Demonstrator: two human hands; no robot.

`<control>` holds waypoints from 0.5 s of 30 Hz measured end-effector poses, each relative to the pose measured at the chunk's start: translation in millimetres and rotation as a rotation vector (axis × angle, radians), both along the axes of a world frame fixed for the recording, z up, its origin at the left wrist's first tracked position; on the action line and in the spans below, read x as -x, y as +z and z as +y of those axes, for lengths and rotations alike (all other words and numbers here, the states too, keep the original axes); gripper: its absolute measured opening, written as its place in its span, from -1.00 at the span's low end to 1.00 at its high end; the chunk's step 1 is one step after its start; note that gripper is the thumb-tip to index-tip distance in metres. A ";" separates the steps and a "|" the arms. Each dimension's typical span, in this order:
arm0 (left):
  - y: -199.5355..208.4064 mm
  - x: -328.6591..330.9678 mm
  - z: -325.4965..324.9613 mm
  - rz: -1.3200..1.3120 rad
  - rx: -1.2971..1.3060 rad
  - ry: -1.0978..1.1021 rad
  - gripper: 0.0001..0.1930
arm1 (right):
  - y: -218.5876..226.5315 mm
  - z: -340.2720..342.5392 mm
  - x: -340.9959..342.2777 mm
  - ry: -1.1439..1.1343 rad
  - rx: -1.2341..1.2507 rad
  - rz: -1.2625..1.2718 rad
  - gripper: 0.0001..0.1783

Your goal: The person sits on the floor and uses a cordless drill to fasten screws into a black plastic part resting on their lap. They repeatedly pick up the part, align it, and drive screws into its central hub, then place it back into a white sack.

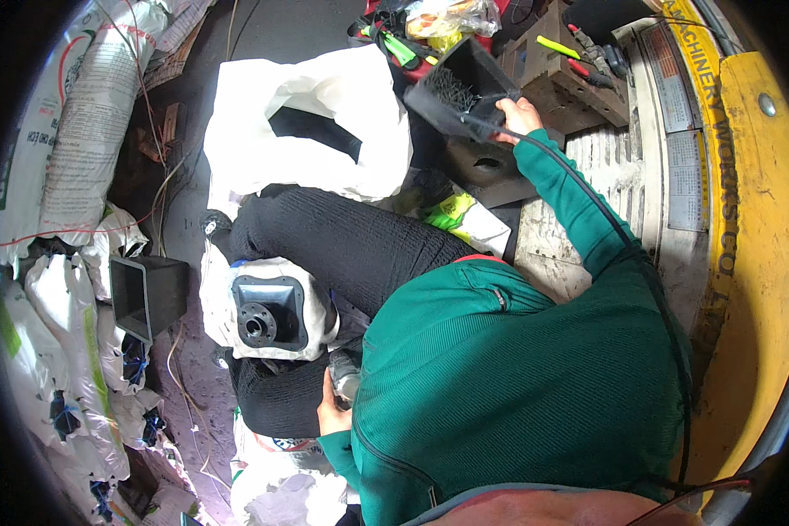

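My right hand (pixel 519 118) is at the upper right, gripping the edge of a tilted black rectangular bin (pixel 491 70). Small dark pieces (pixel 450 93) lie inside it; their kind is unclear. My left hand (pixel 333 414) is low by my thigh, its fingers partly hidden, closed around a greyish, see-through object (pixel 345 377) I cannot make out. Between my legs, in black trousers, sits a dark square part (pixel 291 291) with a round, bolt-holed flange (pixel 257 324), surrounded by white sacking (pixel 311 344). An open white sack (pixel 237 114) with a dark mouth stands beyond my upper leg.
Another dark rectangular bin (pixel 168 289) lies at left beside stacked white sacks (pixel 96 131). Cables (pixel 177 373) cross the floor. Pliers and a yellow-green tool lie on a brown metal block (pixel 543 74). Yellow machinery (pixel 767 219) borders the right side.
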State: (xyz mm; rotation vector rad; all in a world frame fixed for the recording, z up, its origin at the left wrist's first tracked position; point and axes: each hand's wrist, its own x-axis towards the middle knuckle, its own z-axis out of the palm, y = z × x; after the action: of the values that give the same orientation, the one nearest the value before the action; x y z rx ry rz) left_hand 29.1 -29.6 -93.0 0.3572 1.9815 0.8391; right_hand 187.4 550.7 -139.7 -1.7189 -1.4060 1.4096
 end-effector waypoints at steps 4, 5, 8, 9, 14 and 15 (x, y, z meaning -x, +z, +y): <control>4.1 -4.0 -1.4 -0.051 0.118 0.054 -0.05 | 9.4 -13.2 23.9 -0.225 0.242 0.731 -0.69; 6.4 -5.2 -1.0 -0.053 0.144 0.067 -0.06 | 11.4 -16.5 28.0 -0.262 0.239 0.714 -0.70; 10.8 -5.1 -0.3 -0.041 0.140 0.063 -0.09 | 20.9 -14.7 35.7 -0.356 0.227 0.674 -0.71; 11.3 -4.7 -0.9 -0.047 0.168 0.064 -0.09 | 26.2 -11.6 30.4 -0.260 0.208 0.620 -0.72; 4.2 -0.4 -6.2 -0.010 0.141 0.008 -0.06 | 37.1 15.2 3.2 -0.178 -0.073 0.170 -0.62; 3.5 0.2 -7.3 -0.009 0.122 -0.003 -0.07 | 33.6 16.3 -3.6 -0.167 -0.076 0.153 -0.61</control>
State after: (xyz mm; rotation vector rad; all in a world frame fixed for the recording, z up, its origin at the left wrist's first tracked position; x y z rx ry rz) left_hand 28.9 -36.9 -89.5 0.2851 2.0128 0.7124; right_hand 190.9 566.9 -106.2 -1.6051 -1.1899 1.3478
